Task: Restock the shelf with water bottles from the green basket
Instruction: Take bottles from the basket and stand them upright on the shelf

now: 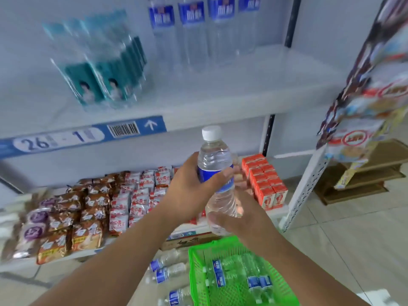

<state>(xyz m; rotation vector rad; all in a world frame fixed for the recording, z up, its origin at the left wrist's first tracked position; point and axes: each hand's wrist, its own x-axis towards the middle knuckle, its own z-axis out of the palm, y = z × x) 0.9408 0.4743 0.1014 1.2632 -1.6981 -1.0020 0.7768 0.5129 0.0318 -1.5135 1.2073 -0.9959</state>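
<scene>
I hold one clear water bottle with a white cap and blue label upright in front of the shelves. My left hand grips it around the label. My right hand is wrapped around its lower part. Below, the green basket sits on the floor with several more blue-labelled bottles lying in it. On the upper white shelf several bottles with the same label stand in a row at the back.
Teal-labelled bottles stand on the upper shelf's left. The lower shelf holds snack packets and red cartons. Three loose bottles lie on the floor left of the basket. A hanging snack rack is at the right.
</scene>
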